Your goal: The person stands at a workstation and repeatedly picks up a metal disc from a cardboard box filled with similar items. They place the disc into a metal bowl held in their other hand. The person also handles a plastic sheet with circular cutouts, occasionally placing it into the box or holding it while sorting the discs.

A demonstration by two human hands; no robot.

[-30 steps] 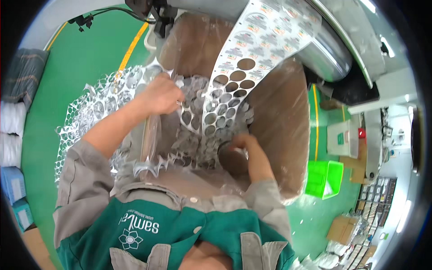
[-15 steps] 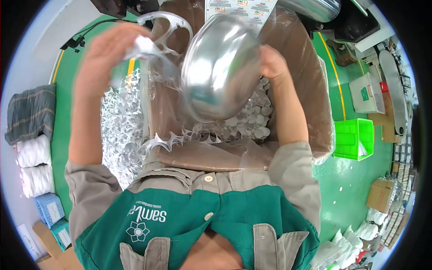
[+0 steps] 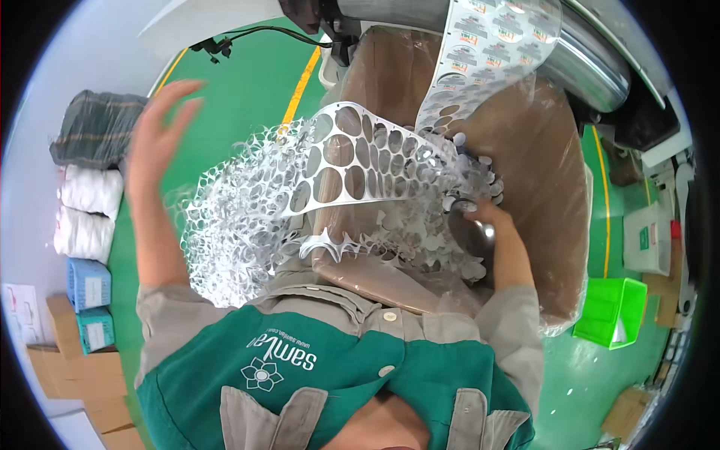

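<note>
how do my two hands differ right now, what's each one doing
The left hand is raised with fingers spread, holding nothing; the right hand is down in the cardboard box, on a shiny metal bowl. The left is blurred beside the punched-out white sheet; the right is sharp, among loose discs. Both are bare, with grey sleeves.

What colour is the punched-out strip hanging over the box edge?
White: the punched-out strip is a web of round holes, seen best in the head view, draped over the cardboard box.
</note>
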